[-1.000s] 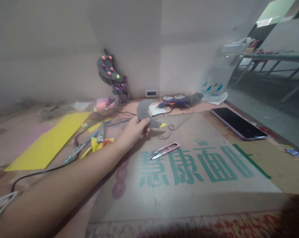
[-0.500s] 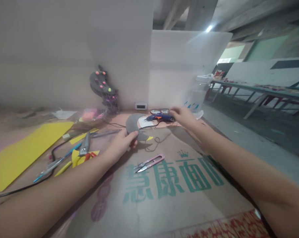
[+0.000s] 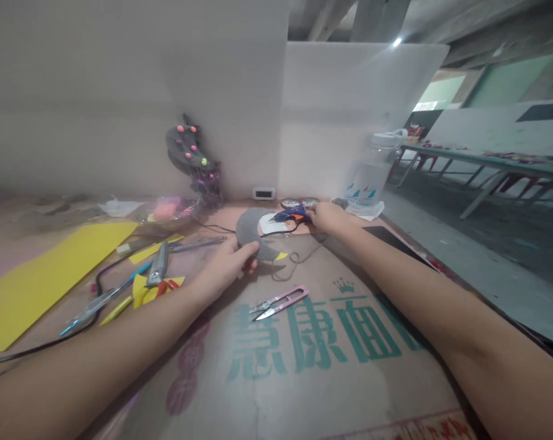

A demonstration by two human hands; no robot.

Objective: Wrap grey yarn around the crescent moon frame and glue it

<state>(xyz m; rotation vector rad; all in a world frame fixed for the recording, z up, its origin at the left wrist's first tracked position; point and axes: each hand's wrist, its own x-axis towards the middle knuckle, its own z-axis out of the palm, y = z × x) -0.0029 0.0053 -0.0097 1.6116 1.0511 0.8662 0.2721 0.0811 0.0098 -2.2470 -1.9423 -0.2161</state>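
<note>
My left hand [image 3: 236,261] pinches the lower part of a grey crescent-shaped felt piece [image 3: 249,227], thumb on top. A small yellow tip [image 3: 281,256] shows at the crescent's lower end, with a thin dark cord [image 3: 294,263] lying in loops beside it. At the back of the table, my right hand [image 3: 324,215] is closed around the end of a blue hot glue gun [image 3: 292,214] with an orange trigger. The gun's nozzle points left, over a white sheet [image 3: 271,223]. Pink-handled thread snips [image 3: 280,302] lie in front of my left hand.
On the left are yellow sheet material [image 3: 51,275], grey-handled scissors [image 3: 158,264] and a blue pen [image 3: 141,271]. A grey crescent decorated with coloured balls [image 3: 189,150] leans at the back wall. A small display device [image 3: 264,193] and a water bottle [image 3: 370,168] stand behind.
My right hand has moved slightly left and taken the glue gun, which has shifted and turned a little. My left hand keeps the felt crescent in nearly the same place.
</note>
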